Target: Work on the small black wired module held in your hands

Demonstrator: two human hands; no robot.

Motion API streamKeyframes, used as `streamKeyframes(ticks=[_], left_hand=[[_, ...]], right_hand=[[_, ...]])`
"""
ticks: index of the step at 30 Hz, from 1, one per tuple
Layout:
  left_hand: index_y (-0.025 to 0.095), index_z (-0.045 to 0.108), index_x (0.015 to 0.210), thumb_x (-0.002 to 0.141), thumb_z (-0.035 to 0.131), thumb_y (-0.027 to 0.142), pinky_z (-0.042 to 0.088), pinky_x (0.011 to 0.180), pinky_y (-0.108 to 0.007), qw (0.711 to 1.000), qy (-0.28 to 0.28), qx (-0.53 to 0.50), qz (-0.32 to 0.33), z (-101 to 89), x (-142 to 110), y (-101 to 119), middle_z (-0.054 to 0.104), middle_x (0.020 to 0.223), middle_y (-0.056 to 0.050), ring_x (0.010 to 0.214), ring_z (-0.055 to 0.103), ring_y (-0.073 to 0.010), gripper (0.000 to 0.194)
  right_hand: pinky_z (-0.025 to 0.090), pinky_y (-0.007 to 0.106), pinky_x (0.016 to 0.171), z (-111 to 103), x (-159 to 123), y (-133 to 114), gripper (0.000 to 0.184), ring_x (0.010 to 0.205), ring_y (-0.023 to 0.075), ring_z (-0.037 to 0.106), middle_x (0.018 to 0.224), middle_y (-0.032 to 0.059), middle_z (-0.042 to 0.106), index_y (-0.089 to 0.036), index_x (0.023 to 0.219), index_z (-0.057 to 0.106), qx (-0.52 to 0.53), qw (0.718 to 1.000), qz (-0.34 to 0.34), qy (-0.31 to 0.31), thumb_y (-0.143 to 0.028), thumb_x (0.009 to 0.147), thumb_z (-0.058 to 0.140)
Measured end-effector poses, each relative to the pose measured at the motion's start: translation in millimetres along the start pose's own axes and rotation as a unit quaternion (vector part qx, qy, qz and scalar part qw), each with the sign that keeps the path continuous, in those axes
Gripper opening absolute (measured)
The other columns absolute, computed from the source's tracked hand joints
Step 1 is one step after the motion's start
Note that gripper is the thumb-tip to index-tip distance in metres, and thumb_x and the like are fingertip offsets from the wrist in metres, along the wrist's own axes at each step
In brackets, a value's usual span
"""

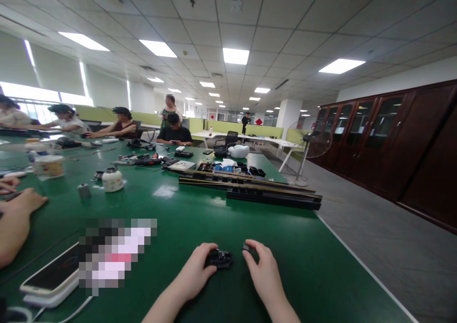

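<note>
Over the green table (185, 218), near its front, my left hand (197, 268) grips the left end of a small black part (224, 260) between thumb and fingers. The part has an uneven top with a shiny metallic bit; its exact kind is unclear. Just to the right, my right hand (262, 261) pinches a small dark grey block (246, 247) between thumb and fingertips. A short gap separates the block from the black part. Both hands are low over the tabletop.
Left of my hands lie a phone (53, 268) and white cables (80, 308), partly pixelated. A co-worker's hands (26, 201) rest at the left edge. Beyond stand a white jar (113, 180), a grey block (84, 190), long black rails (271, 198) and tools (143, 159).
</note>
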State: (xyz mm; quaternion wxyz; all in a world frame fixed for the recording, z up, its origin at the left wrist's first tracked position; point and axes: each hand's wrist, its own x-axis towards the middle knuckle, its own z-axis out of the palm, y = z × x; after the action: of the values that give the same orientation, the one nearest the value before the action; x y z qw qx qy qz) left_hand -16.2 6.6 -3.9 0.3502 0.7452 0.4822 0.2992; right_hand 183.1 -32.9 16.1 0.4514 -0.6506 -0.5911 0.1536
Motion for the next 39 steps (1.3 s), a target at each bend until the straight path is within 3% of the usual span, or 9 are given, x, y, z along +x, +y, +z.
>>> streamKeyframes(ticks=[6,12,20,27,39], left_hand=[[0.019,0.054,0.108,0.062,0.053,0.012,0.036,0.096,-0.033,1.000,-0.001,0.004,0.004,-0.9,-1.5,4.4,0.059,0.110,-0.006,0.106,0.050,-0.0206,0.046],[0.020,0.056,0.105,0.063,0.054,0.013,0.036,0.094,-0.034,1.000,0.004,-0.014,0.007,-2.5,-2.6,5.4,0.059,0.108,-0.006,0.104,0.050,-0.0219,0.042],[0.017,0.057,0.105,0.062,0.053,0.013,0.036,0.095,-0.034,1.000,0.006,-0.010,0.010,-1.3,-2.2,7.9,0.060,0.107,-0.007,0.104,0.051,-0.0224,0.043],[0.017,0.056,0.105,0.062,0.053,0.013,0.037,0.094,-0.034,1.000,0.011,-0.007,0.011,0.7,-1.6,8.3,0.060,0.107,-0.008,0.103,0.052,-0.0226,0.043],[0.023,0.048,0.113,0.069,0.049,0.013,0.036,0.098,-0.031,0.999,-0.005,-0.053,0.003,3.3,-0.9,0.2,0.060,0.112,-0.004,0.107,0.053,-0.0177,0.045]], right_hand=[[0.045,0.035,0.087,15.5,-10.0,-12.6,0.024,0.094,0.0220,0.061,0.094,0.0047,0.068,-0.024,0.093,0.068,0.044,0.996,-0.022,-0.070,-0.028,0.072,0.057],[0.047,0.033,0.085,20.6,-14.6,-25.9,0.019,0.092,0.0213,0.061,0.093,0.0040,0.067,-0.026,0.090,0.068,0.111,0.990,-0.053,-0.072,-0.028,0.072,0.060],[0.043,0.040,0.088,30.8,-11.5,-12.4,0.021,0.096,0.0251,0.058,0.097,0.0017,0.067,-0.031,0.081,0.070,0.012,0.992,-0.083,-0.095,-0.020,0.066,0.063],[0.041,0.041,0.090,29.9,-13.0,-10.5,0.023,0.099,0.0248,0.059,0.101,0.0012,0.067,-0.033,0.083,0.070,-0.005,0.993,-0.076,-0.094,-0.021,0.065,0.063],[0.043,0.038,0.093,25.3,-9.9,-11.8,0.034,0.099,0.0225,0.060,0.101,0.0021,0.067,-0.028,0.092,0.068,0.090,0.988,-0.056,-0.117,-0.015,0.063,0.058]])
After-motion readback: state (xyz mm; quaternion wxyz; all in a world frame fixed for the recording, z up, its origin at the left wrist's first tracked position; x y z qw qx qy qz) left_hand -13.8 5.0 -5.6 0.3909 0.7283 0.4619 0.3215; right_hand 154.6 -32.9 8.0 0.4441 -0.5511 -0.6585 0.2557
